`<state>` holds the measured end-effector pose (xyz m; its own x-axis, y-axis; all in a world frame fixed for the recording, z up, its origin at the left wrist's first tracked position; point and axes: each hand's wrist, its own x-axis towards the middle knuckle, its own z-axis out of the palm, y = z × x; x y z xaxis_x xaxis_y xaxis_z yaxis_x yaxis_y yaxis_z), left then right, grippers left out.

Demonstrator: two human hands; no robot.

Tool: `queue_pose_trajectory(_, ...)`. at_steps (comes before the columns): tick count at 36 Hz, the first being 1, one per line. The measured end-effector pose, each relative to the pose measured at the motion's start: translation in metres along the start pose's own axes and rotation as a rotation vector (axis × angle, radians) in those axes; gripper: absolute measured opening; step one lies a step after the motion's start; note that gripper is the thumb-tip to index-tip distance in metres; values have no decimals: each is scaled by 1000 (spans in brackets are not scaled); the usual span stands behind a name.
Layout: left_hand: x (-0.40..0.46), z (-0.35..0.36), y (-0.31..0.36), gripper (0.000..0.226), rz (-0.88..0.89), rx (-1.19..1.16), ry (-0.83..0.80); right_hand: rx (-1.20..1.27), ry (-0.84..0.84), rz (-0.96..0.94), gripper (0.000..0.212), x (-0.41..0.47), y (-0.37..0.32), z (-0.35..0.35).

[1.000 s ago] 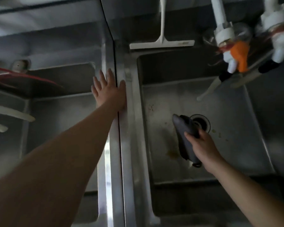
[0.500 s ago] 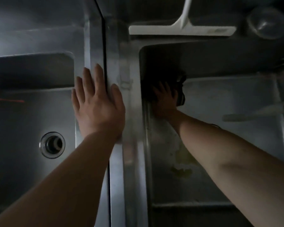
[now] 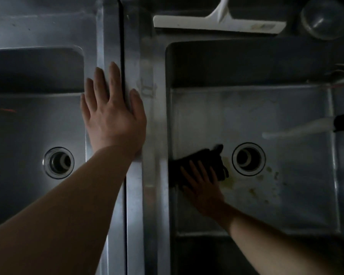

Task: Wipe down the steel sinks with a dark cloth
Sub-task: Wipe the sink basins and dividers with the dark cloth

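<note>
Right hand [image 3: 204, 187]: grip flat, fingers straight and spread, pressing the dark cloth [image 3: 202, 164] onto the floor of the right sink [image 3: 298, 205]. Nothing curled round the cloth; palm and fingers lie on its near part.

Dark cloth: bunched, black, lying against the sink's left wall and reaching toward the right drain [image 3: 248, 158], just beside it but not over it.

Left hand [image 3: 112, 114]: grip open, fingers straight and slightly spread, palm down on the steel divider [image 3: 147, 195] between the two basins. It holds nothing. The thumb lies right of the dark seam, the fingers left of it.

Right sink: steel, dull, with yellowish stains on the floor near and right of the drain. A pale, blurred, tapering object [image 3: 298, 129] crosses above the basin from the right edge.

Left sink [image 3: 18, 135]: steel, with left drain [image 3: 59, 162] ringed in bright metal; a thin red line shows at its far left.

Rear ledge: a white squeegee [image 3: 218, 23] lies across it behind the right sink; a round greyish object [image 3: 324, 17], too blurred to identify, sits at the far right corner.

Room: dim light, steel surfaces throughout.
</note>
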<state>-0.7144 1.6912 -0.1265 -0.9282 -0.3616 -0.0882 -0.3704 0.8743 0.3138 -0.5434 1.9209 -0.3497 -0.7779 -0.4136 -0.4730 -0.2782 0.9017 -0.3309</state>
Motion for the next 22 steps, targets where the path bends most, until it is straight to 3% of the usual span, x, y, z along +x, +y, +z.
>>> queue_pose_trajectory(5, 0, -1, 0, 60, 1, -1, 3, -47, 0, 76, 59, 19, -1, -17)
queue_pose_trajectory(13, 1, 1, 1, 61, 0, 9, 13, 156, 28, 349, 65, 181, 13, -110)
queue_pose_trajectory(22, 2, 3, -1, 61, -2, 13, 19, 150, 59, 336, 62, 203, 7, -122)
